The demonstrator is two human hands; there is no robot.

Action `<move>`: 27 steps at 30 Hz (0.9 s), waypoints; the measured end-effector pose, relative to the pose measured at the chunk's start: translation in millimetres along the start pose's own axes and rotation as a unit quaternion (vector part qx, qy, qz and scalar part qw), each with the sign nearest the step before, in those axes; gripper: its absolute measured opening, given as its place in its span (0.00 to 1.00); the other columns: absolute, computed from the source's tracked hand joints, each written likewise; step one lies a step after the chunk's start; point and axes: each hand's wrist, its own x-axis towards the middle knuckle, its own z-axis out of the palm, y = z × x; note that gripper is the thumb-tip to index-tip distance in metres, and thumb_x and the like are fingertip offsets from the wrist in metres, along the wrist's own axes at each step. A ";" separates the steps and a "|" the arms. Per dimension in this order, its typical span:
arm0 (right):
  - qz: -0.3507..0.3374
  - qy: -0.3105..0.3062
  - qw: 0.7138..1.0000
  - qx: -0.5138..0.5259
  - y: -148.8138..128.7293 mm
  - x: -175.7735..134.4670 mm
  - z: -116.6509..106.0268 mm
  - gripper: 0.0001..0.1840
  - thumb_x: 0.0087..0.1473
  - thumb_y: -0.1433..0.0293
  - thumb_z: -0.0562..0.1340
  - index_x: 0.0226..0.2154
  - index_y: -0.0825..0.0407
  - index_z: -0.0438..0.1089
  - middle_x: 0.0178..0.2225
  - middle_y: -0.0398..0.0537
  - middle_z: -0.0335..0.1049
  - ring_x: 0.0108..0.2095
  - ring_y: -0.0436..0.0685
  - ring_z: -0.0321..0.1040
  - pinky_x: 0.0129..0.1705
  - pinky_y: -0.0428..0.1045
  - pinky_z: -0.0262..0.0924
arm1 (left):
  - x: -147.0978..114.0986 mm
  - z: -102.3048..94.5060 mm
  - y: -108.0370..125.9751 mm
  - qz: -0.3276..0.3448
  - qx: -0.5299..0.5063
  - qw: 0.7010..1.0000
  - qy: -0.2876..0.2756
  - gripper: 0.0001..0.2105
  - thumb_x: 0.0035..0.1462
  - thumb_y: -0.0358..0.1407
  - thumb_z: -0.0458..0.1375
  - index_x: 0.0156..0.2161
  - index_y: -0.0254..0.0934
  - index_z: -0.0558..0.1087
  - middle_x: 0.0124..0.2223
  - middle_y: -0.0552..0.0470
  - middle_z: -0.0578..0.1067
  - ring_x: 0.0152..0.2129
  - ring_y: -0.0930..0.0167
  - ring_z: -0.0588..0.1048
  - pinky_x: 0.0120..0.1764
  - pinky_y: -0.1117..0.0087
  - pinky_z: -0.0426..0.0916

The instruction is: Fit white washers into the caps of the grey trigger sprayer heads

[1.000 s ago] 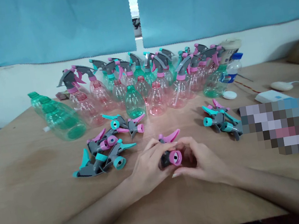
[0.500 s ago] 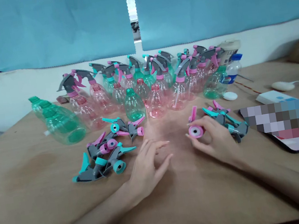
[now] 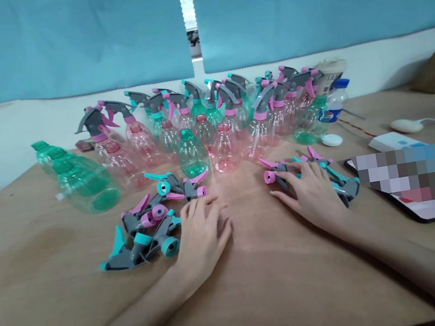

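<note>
My left hand rests low over the table with its fingers loosely stretched, open and holding nothing. Just left of it lies a heap of loose trigger spray heads, among them a grey one with a turquoise collar and one with a pink collar. On the other side, my right hand is open over a second group, thumb apart from the fingers. A pink-and-grey spray head lies at its fingertips, partly covered by them. Turquoise spray heads lie beyond that hand, partly hidden.
Behind stand pink and green bottles, some with spray heads, some open like this green bottle. More green bottles stand left. At right are a phone, a white round lid, a blue-capped bottle and a white mouse.
My right hand has set the pink spray head down on the right group and loosened its fingers. My left hand has moved slightly left, closer to the left heap.
</note>
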 end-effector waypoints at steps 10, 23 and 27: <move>-0.089 -0.035 0.994 0.056 -6.7 6.1 11.1 0.33 0.59 0.49 0.49 0.58 0.54 0.55 0.54 0.59 0.62 0.55 0.67 0.57 0.60 0.69 0.34 | 6.4 1.8 -15.3 -0.010 0.108 0.994 -0.034 0.18 0.59 0.40 0.54 0.51 0.32 0.65 0.59 0.34 0.60 0.57 0.53 0.58 0.54 0.47 0.54; -0.010 0.009 1.000 0.010 -5.7 -2.2 6.4 0.36 0.57 0.48 0.51 0.54 0.61 0.61 0.54 0.66 0.61 0.55 0.70 0.56 0.59 0.69 0.34 | -1.7 2.9 6.2 0.033 -0.020 0.998 -0.046 0.16 0.59 0.30 0.52 0.53 0.36 0.64 0.56 0.41 0.66 0.52 0.57 0.64 0.49 0.53 0.63; -0.035 -0.004 0.997 0.074 -15.9 -3.5 0.2 0.31 0.58 0.51 0.53 0.54 0.57 0.60 0.55 0.61 0.61 0.55 0.66 0.58 0.61 0.66 0.32 | -0.7 5.0 4.3 0.042 -0.058 0.993 -0.090 0.21 0.59 0.27 0.50 0.58 0.37 0.58 0.57 0.42 0.65 0.54 0.61 0.63 0.52 0.54 0.62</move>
